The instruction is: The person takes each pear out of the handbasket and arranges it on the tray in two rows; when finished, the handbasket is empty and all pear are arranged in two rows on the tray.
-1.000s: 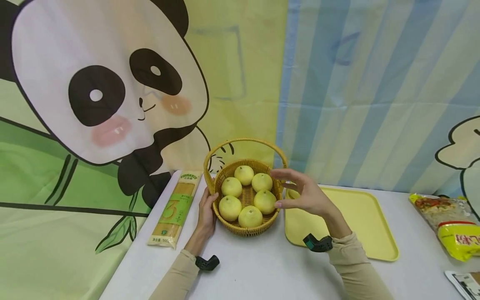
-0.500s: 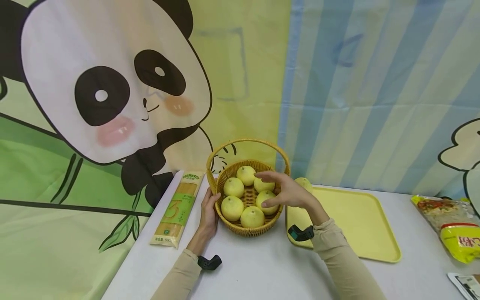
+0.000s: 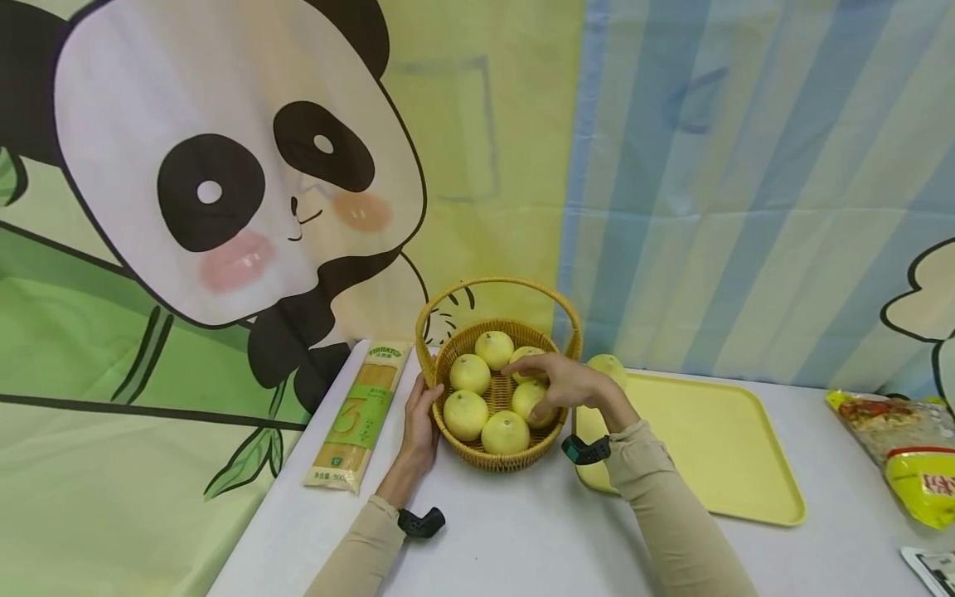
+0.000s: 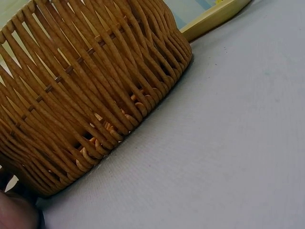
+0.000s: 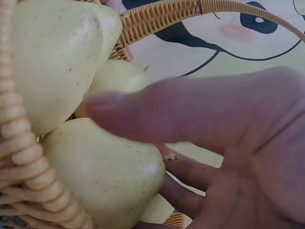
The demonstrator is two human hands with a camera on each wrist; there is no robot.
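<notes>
A round wicker basket (image 3: 488, 464) with a tall handle holds several pale yellow pears (image 3: 495, 350). At its left side, my left hand (image 3: 420, 421) grips the basket wall, with the thumb at the rim. In the left wrist view only a bit of that hand shows beside the woven wall (image 4: 95, 81). My right hand (image 3: 570, 383) reaches over the right rim, with thumb and fingers spread around the front-right pear (image 5: 102, 171). In the right wrist view the thumb passes over the pear and fingers lie behind it; firm contact cannot be made out.
A yellow tray (image 3: 716, 448) lies right of the basket, with one pear (image 3: 608, 367) at its back-left corner. A noodle packet (image 3: 358, 419) lies to the left. Food bags (image 3: 913, 464) and a partly cut-off packet (image 3: 933, 568) are at far right. A printed curtain (image 3: 507, 166) hangs behind.
My right hand has moved left and inward over the basket, down to the front-right pear. The pear on the tray has come into fuller view. The left hand stays on the basket.
</notes>
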